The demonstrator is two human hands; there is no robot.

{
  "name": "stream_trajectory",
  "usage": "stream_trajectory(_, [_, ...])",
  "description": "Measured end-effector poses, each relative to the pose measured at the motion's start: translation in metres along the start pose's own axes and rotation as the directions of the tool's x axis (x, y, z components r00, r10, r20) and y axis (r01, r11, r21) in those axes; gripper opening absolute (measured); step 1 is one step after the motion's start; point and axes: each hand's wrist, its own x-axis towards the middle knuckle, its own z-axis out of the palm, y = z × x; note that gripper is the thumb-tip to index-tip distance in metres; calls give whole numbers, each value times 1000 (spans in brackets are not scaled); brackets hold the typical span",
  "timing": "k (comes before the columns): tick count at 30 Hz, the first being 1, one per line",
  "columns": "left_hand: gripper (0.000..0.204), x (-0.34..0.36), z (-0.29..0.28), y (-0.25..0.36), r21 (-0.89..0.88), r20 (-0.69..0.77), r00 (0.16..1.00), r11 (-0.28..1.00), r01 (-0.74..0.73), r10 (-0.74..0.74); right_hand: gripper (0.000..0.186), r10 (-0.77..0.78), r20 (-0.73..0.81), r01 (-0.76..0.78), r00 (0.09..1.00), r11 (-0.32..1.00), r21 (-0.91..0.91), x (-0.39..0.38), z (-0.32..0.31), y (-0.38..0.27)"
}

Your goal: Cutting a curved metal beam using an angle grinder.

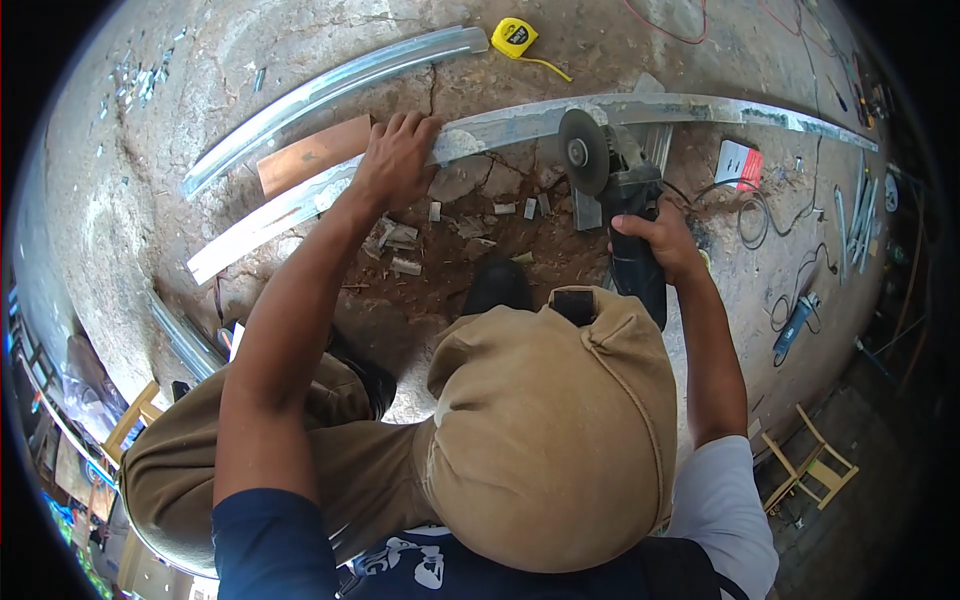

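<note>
A long, flat grey metal bar (505,125) with worn pale patches lies across the floor in front of me. My left hand (398,160) grips it left of its middle, fingers curled over the far edge. Wrapped around the dark body of an angle grinder (637,265) is my right hand (664,240), its thumb across the top. The grinder's round disc (584,152) stands upright by the bar's near edge; whether it touches the bar I cannot tell. Under the bar near my left hand sits a reddish-brown board (315,158).
Beyond the bar lie a shiny metal channel (340,95) and a yellow tape measure (514,38). Small offcuts (400,235) litter the floor near my boot. To the right are a red-and-white packet (738,165), looping cables, metal rods (857,225), a blue power tool (795,328) and a wooden stool (812,465).
</note>
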Motion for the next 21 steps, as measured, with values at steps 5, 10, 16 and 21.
stream_trajectory(5, [53, 1, -8, 4, 67, 38, 998, 997, 48, -50, 37, -46, -52, 35, 998, 978, -205, 14, 2, 1])
stream_trajectory(10, [55, 4, 5, 4, 101, -32, 993, 988, 119, -116, 38, 16, -34, -22, 999, 983, -181, 27, 6, -11])
stream_trajectory(16, [57, 5, 8, -1, 98, 37, 985, 982, 162, -166, 34, 30, -20, -34, 999, 979, -199, 35, 11, -18])
stream_trajectory(21, [54, 8, 9, 0, 34, 19, 984, 983, 178, -179, 31, 48, 3, -46, 999, 978, -203, 39, 8, -23])
